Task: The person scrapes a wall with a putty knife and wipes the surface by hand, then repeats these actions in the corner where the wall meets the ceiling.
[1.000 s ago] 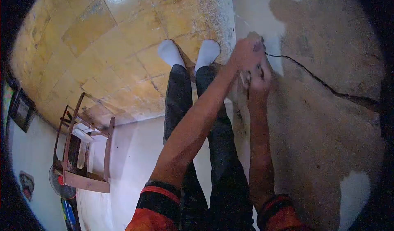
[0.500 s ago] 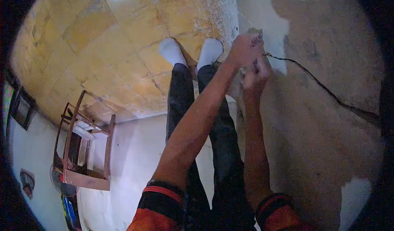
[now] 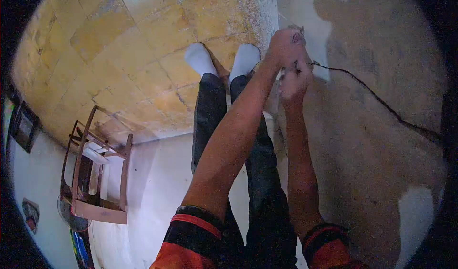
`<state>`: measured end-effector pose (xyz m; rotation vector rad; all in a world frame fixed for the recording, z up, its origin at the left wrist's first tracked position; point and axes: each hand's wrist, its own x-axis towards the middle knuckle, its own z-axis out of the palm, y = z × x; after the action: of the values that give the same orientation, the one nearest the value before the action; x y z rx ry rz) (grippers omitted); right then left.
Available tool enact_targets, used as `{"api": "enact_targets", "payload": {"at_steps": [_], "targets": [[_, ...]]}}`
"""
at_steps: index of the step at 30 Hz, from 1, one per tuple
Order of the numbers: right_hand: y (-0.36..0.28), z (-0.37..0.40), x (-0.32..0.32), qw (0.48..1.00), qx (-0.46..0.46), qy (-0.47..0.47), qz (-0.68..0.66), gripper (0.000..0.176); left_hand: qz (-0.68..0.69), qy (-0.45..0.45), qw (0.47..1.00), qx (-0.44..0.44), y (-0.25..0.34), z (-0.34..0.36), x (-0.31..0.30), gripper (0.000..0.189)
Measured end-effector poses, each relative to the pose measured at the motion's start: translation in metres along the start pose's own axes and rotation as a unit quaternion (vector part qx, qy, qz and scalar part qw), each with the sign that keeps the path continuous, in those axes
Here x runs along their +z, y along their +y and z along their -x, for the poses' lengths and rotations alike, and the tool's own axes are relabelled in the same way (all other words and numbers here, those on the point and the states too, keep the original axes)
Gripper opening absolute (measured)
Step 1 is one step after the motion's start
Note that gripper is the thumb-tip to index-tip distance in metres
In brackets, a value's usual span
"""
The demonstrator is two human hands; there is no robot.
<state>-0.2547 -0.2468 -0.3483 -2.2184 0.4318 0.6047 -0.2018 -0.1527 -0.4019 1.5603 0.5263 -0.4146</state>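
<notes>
My left hand [image 3: 286, 45] is closed, in front of the wall at the upper right. A small greyish, ragged-edged bit [image 3: 298, 29] shows at its far side, and I cannot tell what it is. Just below it and almost against it, my right hand [image 3: 295, 81] is also closed, its fingers curled and partly blurred. What lies inside the fingers is hidden. Both forearms reach up from red and black sleeves [image 3: 195, 228], the left one crossing over my dark trousers [image 3: 210, 111].
A dark crack-like line [image 3: 372, 92] runs down the stained wall [image 3: 362, 173] from beside my hands. My feet in white socks [image 3: 199, 58] rest on yellow floor tiles [image 3: 143, 54]. A wooden chair [image 3: 100, 211] and a fan [image 3: 71, 216] stand at the left.
Both hands have shifted slightly upward in view, and the right hand has come closer to the left. The shadow on the wall has moved with them.
</notes>
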Motion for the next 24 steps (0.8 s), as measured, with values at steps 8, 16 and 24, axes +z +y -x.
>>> {"api": "enact_targets", "payload": {"at_steps": [8,16,24], "targets": [[-0.035,0.009,-0.026,0.996,0.078,-0.001,-0.043,0.025,0.002,0.032,0.999,0.025,0.007,0.016,0.017,0.019],[-0.046,-0.003,-0.015,0.997,0.064,0.006,-0.051,0.022,-0.02,-0.011,1.0,0.019,0.009,0.006,0.008,0.026],[-0.027,-0.028,0.004,0.983,0.165,-0.044,-0.068,0.035,-0.061,-0.004,0.998,-0.017,-0.008,-0.029,-0.001,0.028]]}}
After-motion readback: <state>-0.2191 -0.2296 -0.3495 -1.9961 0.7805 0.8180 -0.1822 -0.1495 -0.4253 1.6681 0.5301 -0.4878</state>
